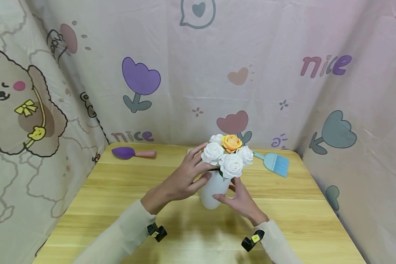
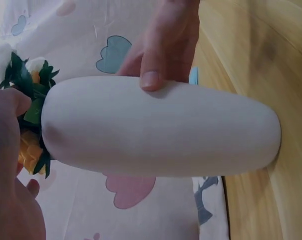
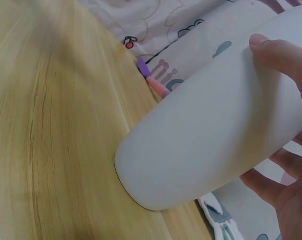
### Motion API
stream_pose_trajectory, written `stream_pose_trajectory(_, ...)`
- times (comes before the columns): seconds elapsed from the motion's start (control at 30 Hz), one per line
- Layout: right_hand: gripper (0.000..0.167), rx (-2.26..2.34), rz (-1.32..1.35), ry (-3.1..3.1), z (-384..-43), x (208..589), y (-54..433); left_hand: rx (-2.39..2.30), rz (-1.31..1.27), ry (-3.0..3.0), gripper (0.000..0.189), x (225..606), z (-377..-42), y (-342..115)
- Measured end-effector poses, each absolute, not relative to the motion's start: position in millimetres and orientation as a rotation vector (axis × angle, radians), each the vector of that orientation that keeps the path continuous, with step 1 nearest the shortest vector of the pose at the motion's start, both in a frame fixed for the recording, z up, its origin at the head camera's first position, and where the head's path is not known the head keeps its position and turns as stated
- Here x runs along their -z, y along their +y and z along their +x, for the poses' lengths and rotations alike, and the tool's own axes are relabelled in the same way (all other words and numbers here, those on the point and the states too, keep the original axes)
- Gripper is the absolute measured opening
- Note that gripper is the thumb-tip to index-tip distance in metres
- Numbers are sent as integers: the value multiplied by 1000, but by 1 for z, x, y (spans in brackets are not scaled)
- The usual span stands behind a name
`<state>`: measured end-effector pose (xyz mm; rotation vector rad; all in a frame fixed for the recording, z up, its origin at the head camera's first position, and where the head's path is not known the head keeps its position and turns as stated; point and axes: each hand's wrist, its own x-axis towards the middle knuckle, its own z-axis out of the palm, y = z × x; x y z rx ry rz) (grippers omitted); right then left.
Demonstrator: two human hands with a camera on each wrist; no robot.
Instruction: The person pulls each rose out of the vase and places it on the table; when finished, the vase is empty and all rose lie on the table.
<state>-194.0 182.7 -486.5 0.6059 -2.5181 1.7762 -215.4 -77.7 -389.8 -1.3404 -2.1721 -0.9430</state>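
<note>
A white vase (image 1: pixel 214 190) stands on the wooden table, holding several white roses (image 1: pixel 231 165) and one yellow-orange rose (image 1: pixel 231 143) with green leaves. My right hand (image 1: pixel 241 200) grips the vase from the right; its thumb (image 3: pixel 275 52) lies along one side and the fingers curve round the other. My left hand (image 1: pixel 184 176) is at the left of the bunch, fingers spread and loosely bent beside the roses. In the left wrist view its thumb (image 2: pixel 16 102) is right at the green leaves (image 2: pixel 33 110) above the vase's mouth. The stems inside the vase are hidden.
A purple scoop with a pink handle (image 1: pixel 133 153) lies at the table's back left. At the back right is a light blue brush (image 1: pixel 276 164). Printed cloth (image 1: pixel 184 73) hangs behind and on both sides of the wooden table (image 1: pixel 118 205).
</note>
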Motion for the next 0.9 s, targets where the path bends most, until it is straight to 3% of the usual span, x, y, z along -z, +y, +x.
stream_pose_trajectory(0.3, 105, -1789, 581, -2526, -193, 487, 182, 1176, -1242, -2005, 34, 376, -216, -72)
stream_pose_trajectory(0.53, 92, -1800, 501, -2569, -193, 487, 184, 1293, -1181, -1888, 43, 346, -219, -66)
stream_pose_trajectory(0.77, 109, -1798, 491, -2578, -193, 487, 184, 1298, -1125, -1850, 52, 336, -221, -66)
stream_pose_trajectory(0.9, 109, -1793, 499, -2569, -193, 486, 184, 1322, -1105, -1822, 59, 325, -222, -67)
